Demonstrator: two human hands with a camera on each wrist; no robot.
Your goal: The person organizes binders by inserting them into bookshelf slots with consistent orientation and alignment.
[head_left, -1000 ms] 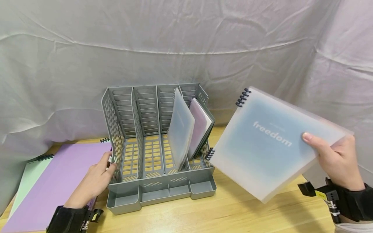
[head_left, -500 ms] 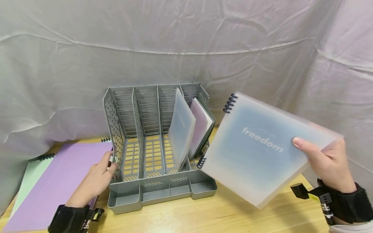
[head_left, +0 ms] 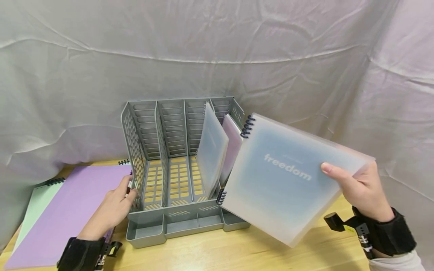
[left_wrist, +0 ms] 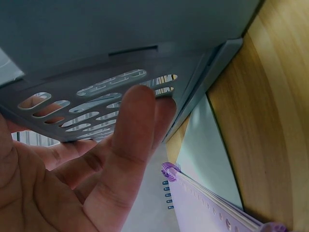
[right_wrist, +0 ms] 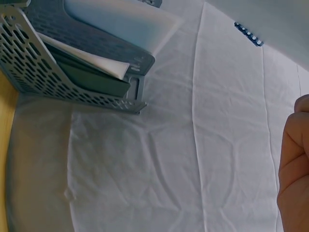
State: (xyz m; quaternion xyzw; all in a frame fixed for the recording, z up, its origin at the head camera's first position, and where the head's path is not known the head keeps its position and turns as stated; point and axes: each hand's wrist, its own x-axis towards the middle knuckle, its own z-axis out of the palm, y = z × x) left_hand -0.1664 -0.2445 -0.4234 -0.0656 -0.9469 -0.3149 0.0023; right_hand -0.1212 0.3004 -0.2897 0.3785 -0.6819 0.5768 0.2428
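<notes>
My right hand (head_left: 361, 188) grips a spiral-bound notebook (head_left: 285, 173) with a frosted cover, a blue page beneath and the word "freedom". The thumb lies on its front; the fingers behind are hidden. It is held tilted in the air, binding toward the left, overlapping the right end of a grey desk file organizer (head_left: 162, 150) in the head view. My left hand (head_left: 113, 207) holds the organizer's left side wall; the left wrist view shows fingers (left_wrist: 133, 130) against the slotted panel. A similar frosted blue notebook (head_left: 213, 146) and a purple notebook (head_left: 232, 141) stand in the organizer's right-hand compartments.
Left of the organizer, a large purple notebook (head_left: 74, 210) overlaps a pale green one (head_left: 37, 203) on the wooden table (head_left: 190, 252). In the right wrist view a dark green item (right_wrist: 91, 77) stands in the end compartment. A grey-white cloth (head_left: 217, 49) hangs behind.
My right hand has carried the frosted notebook leftward and slightly down, and it now hides part of the organizer's right end. My left hand stays at the organizer's wall.
</notes>
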